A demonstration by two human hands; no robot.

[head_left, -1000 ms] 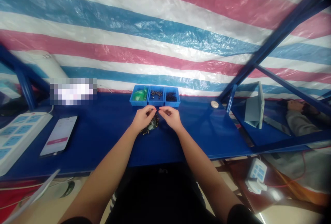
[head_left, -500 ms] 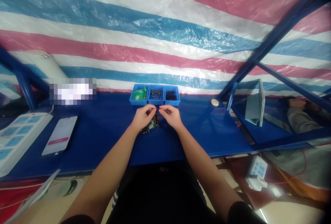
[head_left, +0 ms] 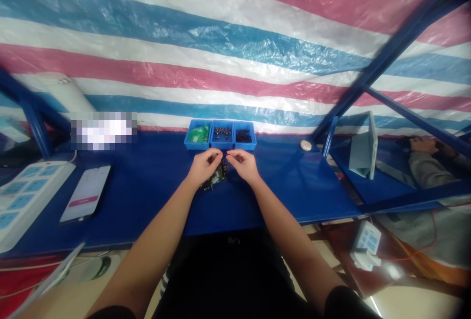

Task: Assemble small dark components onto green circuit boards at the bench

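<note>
My left hand (head_left: 204, 166) and my right hand (head_left: 243, 164) face each other over the blue table, thumb and fingers pinched in both. A small dark piece (head_left: 224, 153) shows between the fingertips, too tiny to name. Below and partly behind my left hand lies a heap of small black and brass-coloured parts (head_left: 215, 178) on a dark backing. Just beyond my hands stand three joined blue bins: the left bin (head_left: 190, 145) holds something green in clear plastic, the middle bin (head_left: 221, 146) small metal parts, the right bin (head_left: 252, 145) thin black pieces.
A phone (head_left: 85, 194) and a white power strip (head_left: 37, 196) lie at the left. A round whitish disc (head_left: 305, 146) sits near the blue frame post (head_left: 330, 137). Past it are a propped tablet (head_left: 372, 147) and another person's sleeve (head_left: 432, 169). Striped sheeting (head_left: 221, 68) hangs behind.
My hands hold almost the same pinched pose in the same place. At the far right, the other person's hand has shifted slightly.
</note>
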